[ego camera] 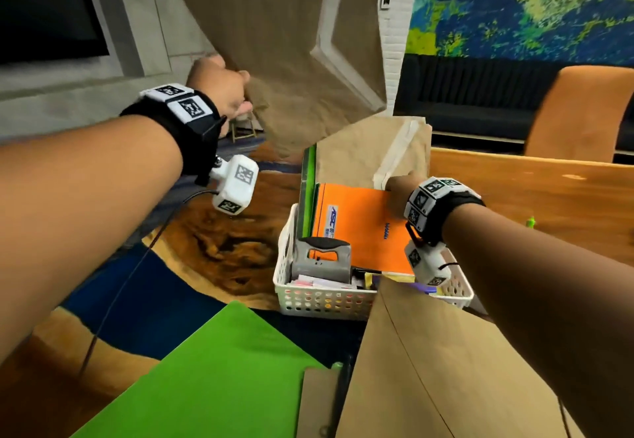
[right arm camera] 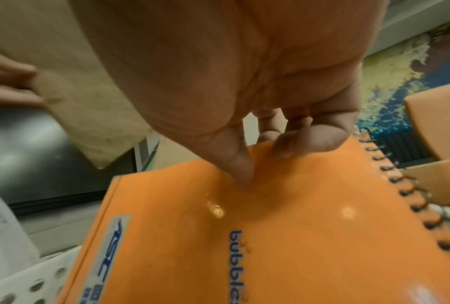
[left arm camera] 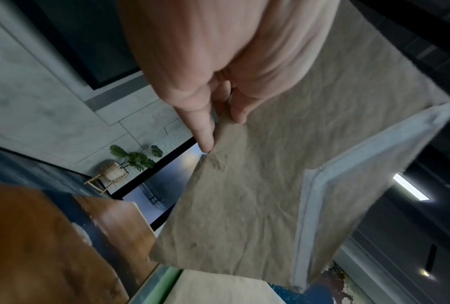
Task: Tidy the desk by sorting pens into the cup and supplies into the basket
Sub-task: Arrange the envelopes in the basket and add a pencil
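Observation:
My left hand (ego camera: 236,101) is raised above the desk and pinches the edge of a crumpled brown envelope (ego camera: 291,60), which hangs in the air over the basket. In the left wrist view the thumb and fingers (left arm camera: 205,131) clamp the brown envelope (left arm camera: 257,195). My right hand (ego camera: 394,187) grips the top edge of an orange spiral notebook (ego camera: 356,228) standing in the white perforated basket (ego camera: 326,300). The right wrist view shows my thumb on the cover of the orange notebook (right arm camera: 270,236) and fingers curled behind it. No cup or pen holder is in view.
In the basket also stand a second brown envelope (ego camera: 360,152), a green folder (ego camera: 307,190) and a grey stapler-like tool (ego camera: 322,259). A green folder (ego camera: 212,369) and another brown envelope (ego camera: 446,369) lie nearest me. A green marker (ego camera: 531,222) lies at right, an orange chair (ego camera: 579,111) behind.

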Demonstrator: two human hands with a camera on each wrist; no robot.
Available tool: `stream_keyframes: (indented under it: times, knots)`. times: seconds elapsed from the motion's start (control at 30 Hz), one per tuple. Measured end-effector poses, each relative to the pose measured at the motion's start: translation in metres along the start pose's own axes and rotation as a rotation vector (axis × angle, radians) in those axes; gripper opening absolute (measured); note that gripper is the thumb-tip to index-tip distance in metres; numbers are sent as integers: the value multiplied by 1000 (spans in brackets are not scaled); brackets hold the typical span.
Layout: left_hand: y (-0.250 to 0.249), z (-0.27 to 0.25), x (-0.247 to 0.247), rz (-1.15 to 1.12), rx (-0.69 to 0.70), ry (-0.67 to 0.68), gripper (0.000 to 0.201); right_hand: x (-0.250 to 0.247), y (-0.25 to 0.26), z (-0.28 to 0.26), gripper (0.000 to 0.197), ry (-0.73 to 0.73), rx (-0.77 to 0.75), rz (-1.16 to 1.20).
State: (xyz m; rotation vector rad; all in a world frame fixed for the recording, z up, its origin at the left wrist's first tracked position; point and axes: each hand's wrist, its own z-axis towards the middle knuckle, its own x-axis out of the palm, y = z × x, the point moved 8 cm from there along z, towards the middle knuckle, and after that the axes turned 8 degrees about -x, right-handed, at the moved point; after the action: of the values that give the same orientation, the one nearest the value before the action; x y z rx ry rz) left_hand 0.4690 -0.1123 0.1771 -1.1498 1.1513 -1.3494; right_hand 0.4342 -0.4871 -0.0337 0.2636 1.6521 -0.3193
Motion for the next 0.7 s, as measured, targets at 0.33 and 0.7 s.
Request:
stream_keyframes:
  times: [0.33,0.7]
  knots:
    - [100,-14,85,342,-220,314,29,-87,32,-164,39,-13,-226,-134]
    - [156,-28,101,528,-275,307,24,-90,26,-175,50,-15,-245,-105]
